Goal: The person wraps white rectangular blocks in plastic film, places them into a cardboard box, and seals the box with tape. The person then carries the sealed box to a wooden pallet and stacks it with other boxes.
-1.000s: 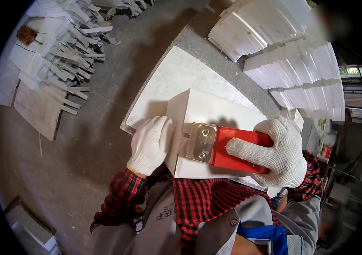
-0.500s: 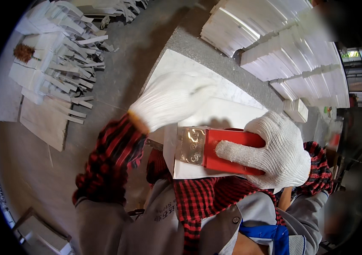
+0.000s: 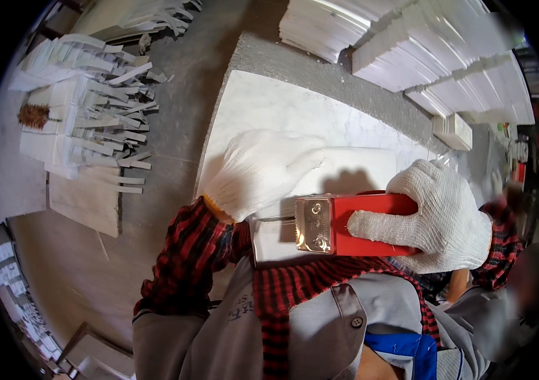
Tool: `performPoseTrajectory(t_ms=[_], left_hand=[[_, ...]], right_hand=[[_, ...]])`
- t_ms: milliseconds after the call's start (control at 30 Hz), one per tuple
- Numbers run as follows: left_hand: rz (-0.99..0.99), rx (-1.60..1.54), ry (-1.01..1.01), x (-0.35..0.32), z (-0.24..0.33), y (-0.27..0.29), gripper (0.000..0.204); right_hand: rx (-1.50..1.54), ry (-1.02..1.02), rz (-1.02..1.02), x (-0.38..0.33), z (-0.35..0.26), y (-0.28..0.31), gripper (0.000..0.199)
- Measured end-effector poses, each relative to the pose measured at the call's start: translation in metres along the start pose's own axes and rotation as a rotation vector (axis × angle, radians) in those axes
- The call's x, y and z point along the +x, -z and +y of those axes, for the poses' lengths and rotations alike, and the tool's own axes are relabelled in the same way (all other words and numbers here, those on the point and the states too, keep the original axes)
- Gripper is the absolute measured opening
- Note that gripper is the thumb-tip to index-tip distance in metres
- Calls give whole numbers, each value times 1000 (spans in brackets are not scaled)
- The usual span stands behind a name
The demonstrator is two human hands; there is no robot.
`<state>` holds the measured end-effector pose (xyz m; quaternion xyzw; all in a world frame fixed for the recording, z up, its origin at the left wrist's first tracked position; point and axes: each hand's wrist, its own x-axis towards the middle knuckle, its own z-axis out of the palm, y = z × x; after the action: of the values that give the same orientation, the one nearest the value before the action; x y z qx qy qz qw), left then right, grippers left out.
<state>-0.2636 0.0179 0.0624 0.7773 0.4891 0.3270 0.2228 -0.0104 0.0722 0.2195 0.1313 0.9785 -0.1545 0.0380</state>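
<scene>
My right hand (image 3: 443,218), in a white knit glove, grips a red block-shaped hand tool (image 3: 370,212), its index finger laid along the top. A shiny metal plate (image 3: 315,225) with two screws covers the tool's left end. The tool is over a white panel (image 3: 272,244) close to my body. My left hand (image 3: 269,168), gloved too, lies over the panel's far left part, beyond the tool. Its fingers point right, but their tips are blurred and partly hidden. A larger white marbled slab (image 3: 260,101) lies underneath and extends away from me.
The slab rests on a grey speckled surface (image 3: 253,54). At the far right stand stacks of white slabs (image 3: 402,54) and a small white block (image 3: 453,131). To the left, a stack of white pieces (image 3: 51,136) has several strips (image 3: 114,123) sticking out, with a brown bristly object (image 3: 33,116) on it.
My left hand has come down and nearer to the panel and is less blurred. My right hand and the red tool sit farther right in the view, which has shifted too.
</scene>
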Motion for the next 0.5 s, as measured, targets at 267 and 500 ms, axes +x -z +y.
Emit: performPoseTrajectory(t_ms=[267,500], left_hand=[[-63,318,-220,3,8,6,28],[15,425,-195,14,36,8,14]], right_hand=[[-121,-76,84,-29,-5,-20,41],[-61,-102,62,-16,-10,-1,34]])
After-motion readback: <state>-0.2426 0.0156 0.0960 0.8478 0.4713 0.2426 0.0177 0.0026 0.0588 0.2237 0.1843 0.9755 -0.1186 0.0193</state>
